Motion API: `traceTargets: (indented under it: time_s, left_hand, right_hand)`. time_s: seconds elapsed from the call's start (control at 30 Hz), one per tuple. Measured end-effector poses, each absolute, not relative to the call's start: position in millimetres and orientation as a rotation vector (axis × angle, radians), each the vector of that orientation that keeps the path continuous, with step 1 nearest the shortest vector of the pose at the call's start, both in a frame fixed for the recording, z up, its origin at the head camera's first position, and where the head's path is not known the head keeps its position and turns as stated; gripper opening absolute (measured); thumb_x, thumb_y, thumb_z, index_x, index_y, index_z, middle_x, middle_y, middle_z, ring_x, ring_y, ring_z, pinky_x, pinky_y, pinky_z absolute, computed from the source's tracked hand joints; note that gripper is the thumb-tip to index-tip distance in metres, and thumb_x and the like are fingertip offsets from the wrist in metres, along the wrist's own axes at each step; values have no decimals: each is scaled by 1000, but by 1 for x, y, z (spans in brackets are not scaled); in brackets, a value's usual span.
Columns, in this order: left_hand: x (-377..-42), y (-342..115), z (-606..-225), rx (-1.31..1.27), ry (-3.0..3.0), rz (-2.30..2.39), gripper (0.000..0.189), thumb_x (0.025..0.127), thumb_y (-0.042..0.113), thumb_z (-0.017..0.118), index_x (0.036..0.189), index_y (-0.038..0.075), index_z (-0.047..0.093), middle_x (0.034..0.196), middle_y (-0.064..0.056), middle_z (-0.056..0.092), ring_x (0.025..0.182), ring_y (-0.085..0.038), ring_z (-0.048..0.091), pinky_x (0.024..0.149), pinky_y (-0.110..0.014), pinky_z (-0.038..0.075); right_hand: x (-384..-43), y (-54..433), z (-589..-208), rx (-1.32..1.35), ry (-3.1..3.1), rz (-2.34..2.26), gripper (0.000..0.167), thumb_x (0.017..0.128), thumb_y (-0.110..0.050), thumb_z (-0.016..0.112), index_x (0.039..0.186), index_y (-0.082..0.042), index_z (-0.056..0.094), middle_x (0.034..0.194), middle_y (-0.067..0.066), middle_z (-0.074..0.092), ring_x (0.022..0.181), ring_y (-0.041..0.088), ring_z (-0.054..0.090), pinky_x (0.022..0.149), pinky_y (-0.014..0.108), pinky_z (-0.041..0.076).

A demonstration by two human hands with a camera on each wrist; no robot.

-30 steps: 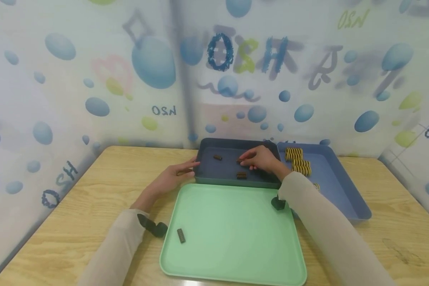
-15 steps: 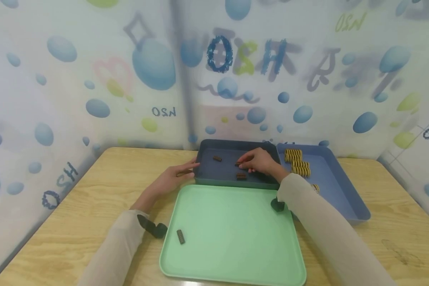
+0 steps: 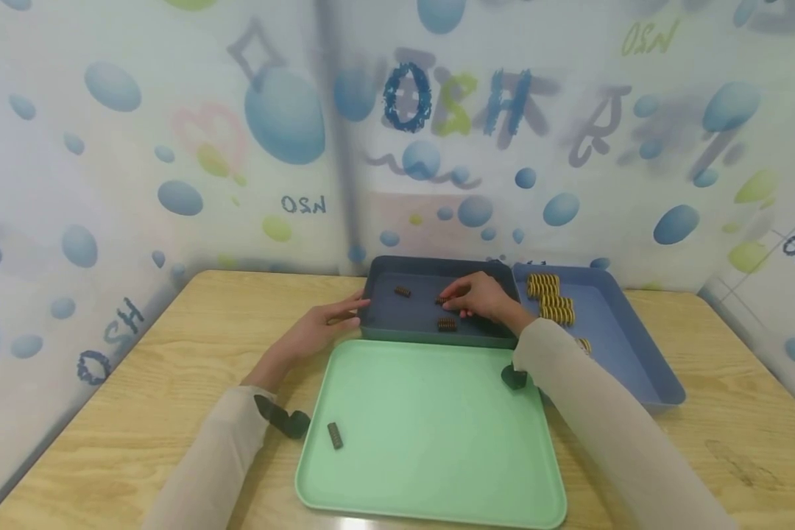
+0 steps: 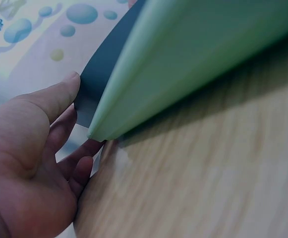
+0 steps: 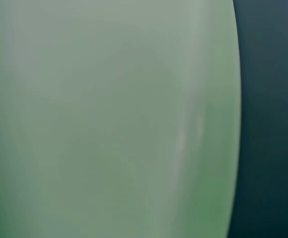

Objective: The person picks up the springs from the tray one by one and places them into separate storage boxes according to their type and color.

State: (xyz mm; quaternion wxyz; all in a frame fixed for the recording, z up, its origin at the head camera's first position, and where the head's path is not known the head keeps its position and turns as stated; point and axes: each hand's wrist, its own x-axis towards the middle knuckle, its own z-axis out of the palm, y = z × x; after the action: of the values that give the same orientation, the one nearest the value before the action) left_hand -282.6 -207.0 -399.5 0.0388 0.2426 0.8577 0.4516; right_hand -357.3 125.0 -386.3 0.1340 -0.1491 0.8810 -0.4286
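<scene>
In the head view, my right hand (image 3: pixel 482 296) reaches into the dark blue-grey tray (image 3: pixel 386 316) and pinches a small dark coil spring (image 3: pixel 440 300) between thumb and fingertips. Two similar springs lie in that tray: one spring (image 3: pixel 403 292) toward the back left, another spring (image 3: pixel 447 324) near the front wall. My left hand (image 3: pixel 319 327) is at the tray's left side, fingers loosely extended. The left wrist view has its thumb (image 4: pixel 64 91) against the dark tray's wall (image 4: pixel 88 99). In the right wrist view, only the green tray (image 5: pixel 109 119) and dark tray wall (image 5: pixel 270 124) appear.
A light green tray (image 3: pixel 437 427) lies in front, one dark spring (image 3: pixel 334 435) at its left. To the right stands a blue tray (image 3: pixel 612 361) with several yellow springs (image 3: pixel 558 311), partly hidden by my right sleeve (image 3: pixel 589 386). A patterned curtain (image 3: pixel 238 147) hangs behind the wooden table (image 3: pixel 192 331).
My right hand has shifted slightly to the left with the pinched spring, still within the dark tray. My left hand stays at the tray's side.
</scene>
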Motion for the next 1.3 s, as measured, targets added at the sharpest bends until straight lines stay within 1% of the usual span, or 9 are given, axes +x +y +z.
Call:
traceTargets:
  time_s: [0.2,0.33,0.5,0.77,1.03,1.3]
  left_hand:
    - [-284,-207,-400,727,2637,1378,43,97,22,58,139,17,52,151,9,34,139,-16,26,112,-43,22]
    - [-285,-208,-400,715,2645,1371,43,97,23,58,139,18,53,150,10,34,139,-15,26,112,-42,21]
    - [-285,-208,-399,710,2646,1370,43,97,24,58,139,18,53,150,9,34,139,-16,27,112,-43,23]
    - [-285,-208,-399,717,2637,1374,43,97,24,58,140,18,52,150,10,34,140,-15,25,112,-43,22]
    - [-285,-208,-400,730,2624,1394,43,98,21,57,140,16,51,151,8,33,140,-16,24,112,-43,22]
    - [-284,-208,-401,726,2635,1382,43,97,23,58,139,17,52,151,7,34,140,-17,25,112,-43,22]
  right_hand:
    - [-361,126,-388,-426,2546,-1246,24,84,-18,76,107,-13,72,93,4,71,60,18,61,55,31,51]
    - [-361,126,-387,-426,2544,-1246,25,83,-19,76,107,-14,72,93,4,71,59,18,60,54,31,50]
    - [-360,126,-385,-435,2539,-1241,26,84,-19,76,109,-12,71,94,4,71,60,18,61,54,31,50]
    - [-360,125,-386,-407,2564,-1259,20,84,-18,76,103,-12,73,88,4,71,58,17,60,53,30,50]
    - [-360,125,-386,-406,2585,-1248,22,84,-17,75,105,-10,72,91,4,71,58,17,61,54,30,51]
    - [-358,124,-387,-403,2568,-1244,25,84,-17,75,108,-10,71,95,5,71,60,17,61,56,31,52]
